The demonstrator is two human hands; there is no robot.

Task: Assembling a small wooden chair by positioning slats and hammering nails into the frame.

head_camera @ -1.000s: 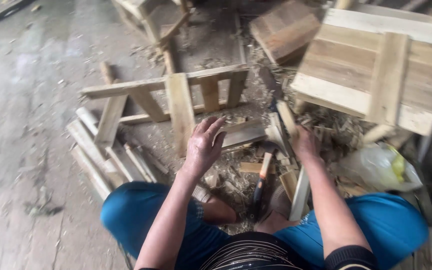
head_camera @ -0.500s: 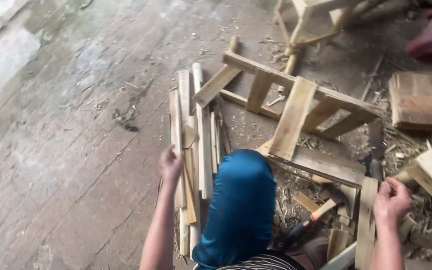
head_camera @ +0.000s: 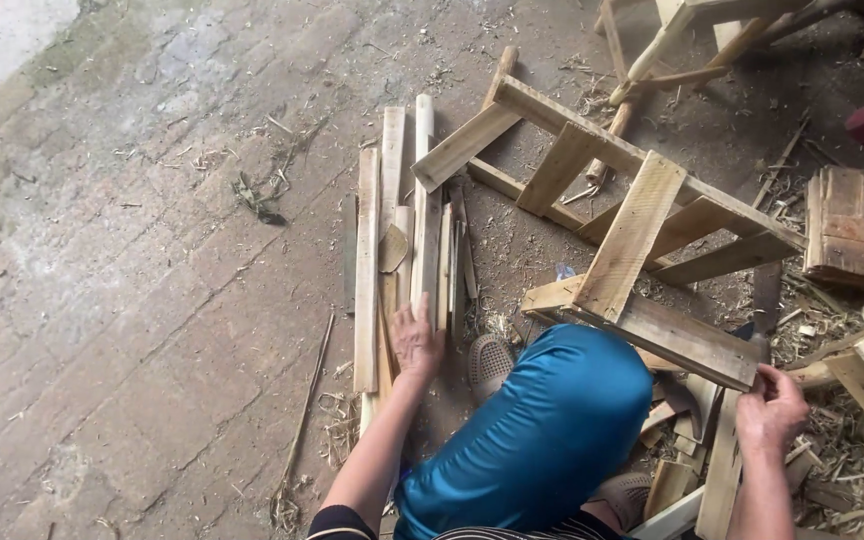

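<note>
An upright board (head_camera: 724, 470) is gripped by the right hand (head_camera: 770, 410) at five o'clock, while the left hand (head_camera: 417, 342) is laid open on the slats (head_camera: 392, 250) at nine o'clock of the frame (head_camera: 612, 215). Slat picking seems in hand. Next, closing the fingers round one slat would be called for.

Left of the wooden frame (head_camera: 612, 215), loose slats (head_camera: 397, 250) are lying packed together, blocking the floor there. Beyond the slats, bare brick floor (head_camera: 132, 300) is lying open. Right of the frame, scrap offcuts (head_camera: 832, 440) are crowding passage.
</note>
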